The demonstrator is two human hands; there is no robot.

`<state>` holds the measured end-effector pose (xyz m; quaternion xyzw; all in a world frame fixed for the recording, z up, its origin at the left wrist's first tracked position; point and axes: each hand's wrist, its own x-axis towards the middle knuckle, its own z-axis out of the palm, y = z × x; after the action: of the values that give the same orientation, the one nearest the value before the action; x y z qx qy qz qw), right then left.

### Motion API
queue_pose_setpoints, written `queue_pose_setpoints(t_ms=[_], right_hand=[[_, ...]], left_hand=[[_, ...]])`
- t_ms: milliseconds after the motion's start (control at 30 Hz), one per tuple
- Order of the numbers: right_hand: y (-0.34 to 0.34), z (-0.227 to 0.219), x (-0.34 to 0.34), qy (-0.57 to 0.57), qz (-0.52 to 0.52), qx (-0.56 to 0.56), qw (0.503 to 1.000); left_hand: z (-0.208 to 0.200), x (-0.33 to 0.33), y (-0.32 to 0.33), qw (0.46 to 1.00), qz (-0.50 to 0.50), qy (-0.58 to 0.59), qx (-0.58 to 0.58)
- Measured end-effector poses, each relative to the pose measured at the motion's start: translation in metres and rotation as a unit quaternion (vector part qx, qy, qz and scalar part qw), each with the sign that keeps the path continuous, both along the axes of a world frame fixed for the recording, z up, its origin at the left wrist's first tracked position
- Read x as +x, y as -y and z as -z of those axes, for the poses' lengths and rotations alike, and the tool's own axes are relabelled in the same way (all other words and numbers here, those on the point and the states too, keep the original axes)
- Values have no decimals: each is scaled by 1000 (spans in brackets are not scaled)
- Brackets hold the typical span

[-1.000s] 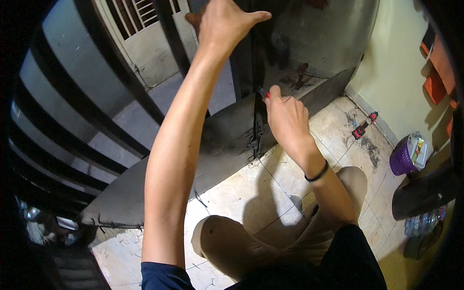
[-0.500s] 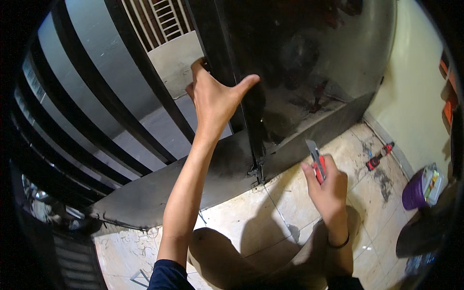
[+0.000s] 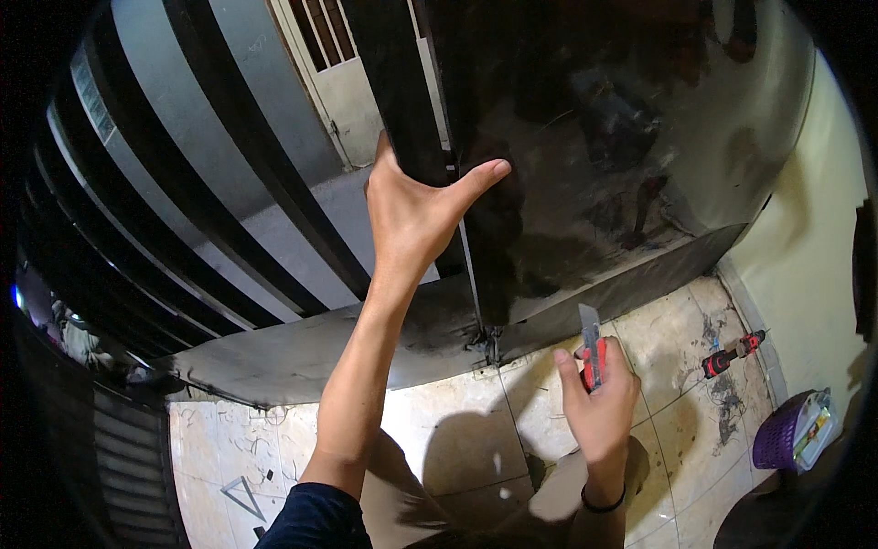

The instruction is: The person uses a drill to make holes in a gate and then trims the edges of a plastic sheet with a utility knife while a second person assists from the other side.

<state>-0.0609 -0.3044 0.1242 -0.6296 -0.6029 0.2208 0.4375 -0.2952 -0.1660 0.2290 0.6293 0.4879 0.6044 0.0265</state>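
Left hand raised, fingers spread, thumb out to right; palm pressed against edge of glossy black metal door panel, clasping nothing. Right hand clenched around red-handled utility knife with extended silver blade, held low above pale cracked floor tiles, blade pointing up, just right of door's bottom corner. Red-and-black screwdriver lay on tiles near cream wall. Purple plastic basket stood further right.
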Motion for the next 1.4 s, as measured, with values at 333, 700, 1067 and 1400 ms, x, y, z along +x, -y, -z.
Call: queue_pose_setpoints(t_ms=[333,700,1067,1400], right_hand=[[48,212,210,58,275,12,960],[233,378,195,304,306,-254,866],[-33,102,104,165,140,264,940],[-138,-150,-101,179,-89,511,836]], left_hand=[[2,-1,-8,999,45,27,-14],[12,-14,3,999,15,31,26],[-2,-3,4,996,59,65,26],[-12,-8,14,993,73,89,-9]])
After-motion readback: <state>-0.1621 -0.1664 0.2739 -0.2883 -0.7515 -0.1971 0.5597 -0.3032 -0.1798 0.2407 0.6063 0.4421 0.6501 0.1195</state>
